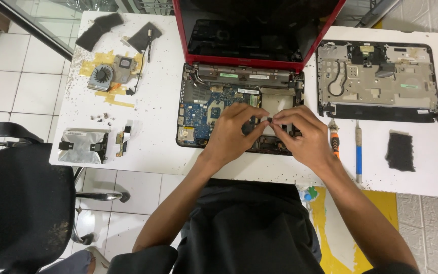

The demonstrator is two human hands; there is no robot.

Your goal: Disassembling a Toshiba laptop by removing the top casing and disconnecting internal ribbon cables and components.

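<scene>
Far left of the frame: black padded office chair beside the white speckled table. Upper left on the table: two black foam pads, then a copper-and-grey cooling fan with heatsink on yellow tape. Lower left: silver foil-wrapped hard drive with a small bracket beside it. Centre: opened red-lidded laptop with blue motherboard exposed, keyboard deck off. Over the laptop's lower middle, left hand curled, fingers pinched narrow; touching it fingertip to fingertip, right hand, also pinched narrow, both on a tiny dark part just above the chassis. Too small to tell what the part is. Right of the hands: orange-handled screwdriver, then slim blue-handled screwdriver. Upper right: grey metal laptop top cover, underside up. Lower right: black foam square.
</scene>
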